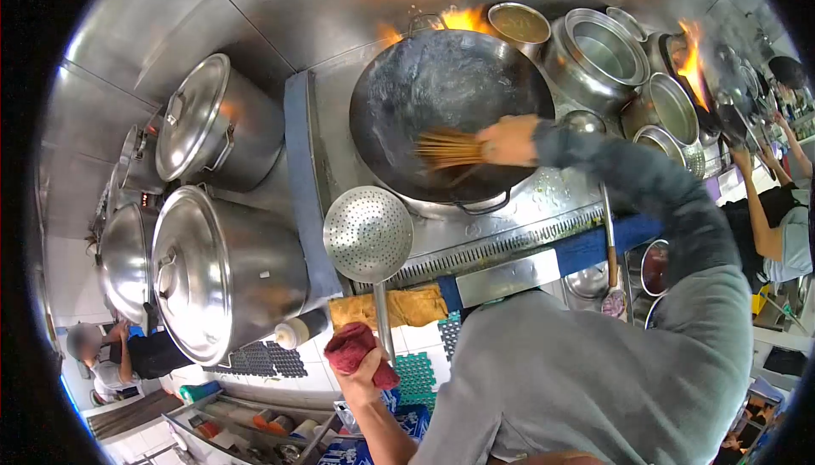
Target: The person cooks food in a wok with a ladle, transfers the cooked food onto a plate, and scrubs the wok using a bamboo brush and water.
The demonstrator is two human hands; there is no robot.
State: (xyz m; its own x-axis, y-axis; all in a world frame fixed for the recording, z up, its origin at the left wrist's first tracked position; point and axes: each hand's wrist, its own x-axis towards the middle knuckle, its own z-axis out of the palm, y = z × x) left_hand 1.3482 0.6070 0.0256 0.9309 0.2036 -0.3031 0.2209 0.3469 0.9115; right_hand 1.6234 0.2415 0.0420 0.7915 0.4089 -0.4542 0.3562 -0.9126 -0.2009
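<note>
My right hand is closed around a bamboo wok brush, whose bristles point left inside a large black wok. A thin whitish haze hangs over the wok's surface, and flames rise behind its far rim. My left hand grips a folded red cloth low in front of the stove. Alongside the cloth runs the handle of a perforated skimmer, its round head near the wok's front left. Whether the fingers also hold that handle is hidden.
Large lidded stockpots stand on the left. Metal pots and a second flame are at the back right. A ladle lies right of the wok. A folded tan cloth lies at the front edge. Other people work at both sides.
</note>
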